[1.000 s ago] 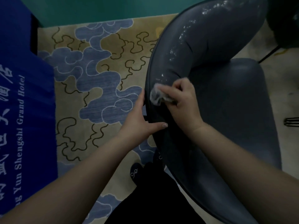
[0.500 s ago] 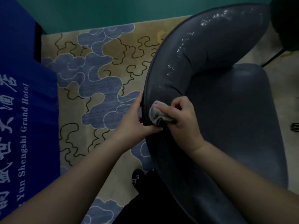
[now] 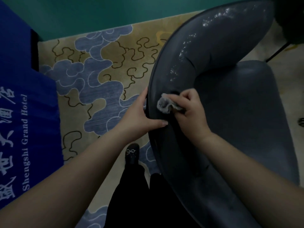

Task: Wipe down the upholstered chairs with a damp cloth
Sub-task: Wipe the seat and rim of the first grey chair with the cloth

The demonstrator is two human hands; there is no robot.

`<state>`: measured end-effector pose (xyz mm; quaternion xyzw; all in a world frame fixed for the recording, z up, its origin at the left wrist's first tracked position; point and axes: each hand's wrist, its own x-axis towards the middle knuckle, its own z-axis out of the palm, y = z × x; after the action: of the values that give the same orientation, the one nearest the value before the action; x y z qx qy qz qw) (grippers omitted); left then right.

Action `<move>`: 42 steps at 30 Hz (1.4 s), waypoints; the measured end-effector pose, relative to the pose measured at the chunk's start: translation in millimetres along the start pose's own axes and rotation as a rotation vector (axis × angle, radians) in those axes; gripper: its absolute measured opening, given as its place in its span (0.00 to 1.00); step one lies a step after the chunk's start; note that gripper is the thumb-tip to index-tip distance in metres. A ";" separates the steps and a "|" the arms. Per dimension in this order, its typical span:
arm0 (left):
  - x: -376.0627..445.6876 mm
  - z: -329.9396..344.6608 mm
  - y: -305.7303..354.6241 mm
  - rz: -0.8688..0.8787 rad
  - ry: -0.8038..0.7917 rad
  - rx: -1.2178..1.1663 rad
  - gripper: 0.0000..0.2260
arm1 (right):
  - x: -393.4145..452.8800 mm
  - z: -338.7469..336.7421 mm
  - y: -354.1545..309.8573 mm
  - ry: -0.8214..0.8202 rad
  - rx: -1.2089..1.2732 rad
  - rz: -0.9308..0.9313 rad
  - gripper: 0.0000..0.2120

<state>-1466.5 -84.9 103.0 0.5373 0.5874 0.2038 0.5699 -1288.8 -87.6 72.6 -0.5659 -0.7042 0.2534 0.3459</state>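
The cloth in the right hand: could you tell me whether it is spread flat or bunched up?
Bunched up. The cloth shows as a crumpled wad pinched in the right hand against the chair's backrest.

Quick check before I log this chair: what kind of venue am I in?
Most likely a hotel function or meeting room: the blue table cloth reads "Shengshi Grand Hotel", the carpet has a cloud pattern, and the upholstered chair looks like banquet seating.
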 end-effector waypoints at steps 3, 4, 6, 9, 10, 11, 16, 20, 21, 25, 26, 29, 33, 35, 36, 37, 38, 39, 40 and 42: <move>20.2 -8.4 4.3 -0.001 -0.028 0.035 0.51 | 51.4 10.3 9.0 0.090 -0.099 0.026 0.19; 26.7 -12.0 5.8 0.005 -0.041 0.042 0.50 | 66.9 14.0 11.1 0.135 -0.111 0.055 0.18; 40.1 -19.4 10.5 0.025 -0.066 0.066 0.50 | 77.3 18.7 13.2 0.192 -0.094 0.117 0.18; 61.9 -30.0 19.9 0.087 -0.114 0.116 0.49 | 42.7 16.5 5.4 0.212 -0.073 0.125 0.23; 69.2 -33.1 21.5 0.100 -0.140 0.131 0.49 | 28.6 15.8 0.2 0.210 -0.042 0.147 0.23; 75.1 -35.0 23.0 0.104 -0.171 0.153 0.51 | 20.3 15.9 -2.4 0.213 -0.019 0.164 0.22; 83.5 -36.7 17.9 0.097 -0.235 0.227 0.56 | 82.3 18.8 12.7 0.264 -0.142 0.209 0.19; 84.1 -38.7 14.2 0.119 -0.246 0.207 0.53 | 85.2 18.2 4.2 0.311 -0.047 0.317 0.21; 84.7 -40.0 14.6 0.125 -0.255 0.205 0.52 | 70.7 19.7 -3.5 0.307 -0.018 0.322 0.22; 92.8 -46.2 20.5 0.126 -0.292 0.168 0.46 | 51.1 20.1 -12.1 0.261 -0.020 0.340 0.24; 94.6 -47.5 22.7 0.134 -0.294 0.170 0.45 | 63.5 18.5 -5.3 0.264 -0.048 0.341 0.23; 103.1 -51.6 26.1 0.144 -0.297 0.173 0.47 | 110.2 14.6 14.1 0.307 -0.085 0.331 0.20; 118.7 -51.7 32.8 0.129 -0.313 0.160 0.53 | 109.5 13.0 16.3 0.350 -0.023 0.348 0.19; 127.3 -50.6 40.1 0.142 -0.304 0.149 0.50 | 81.9 17.6 7.4 0.349 -0.001 0.330 0.21; 131.9 -50.1 44.1 0.154 -0.300 0.153 0.48 | 69.5 20.3 2.5 0.340 0.028 0.336 0.22; 135.7 -50.1 47.3 0.164 -0.300 0.161 0.47 | 63.8 21.2 0.9 0.329 0.047 0.337 0.22; 138.9 -49.9 48.7 0.166 -0.309 0.166 0.47 | 67.2 19.6 4.7 0.325 0.046 0.335 0.22; 141.4 -49.9 49.4 0.156 -0.322 0.172 0.47 | 78.6 16.4 11.5 0.331 0.025 0.332 0.21; 143.4 -49.7 49.4 0.150 -0.330 0.178 0.48 | 95.0 12.9 20.0 0.345 -0.006 0.333 0.21; 145.0 -50.0 48.4 0.117 -0.333 0.203 0.53 | 132.2 5.5 39.2 0.398 -0.033 0.352 0.20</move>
<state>-1458.7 75.4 92.2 0.6517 0.4703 0.0847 0.5890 -1284.5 50.2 66.3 -0.7241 -0.5168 0.1819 0.4190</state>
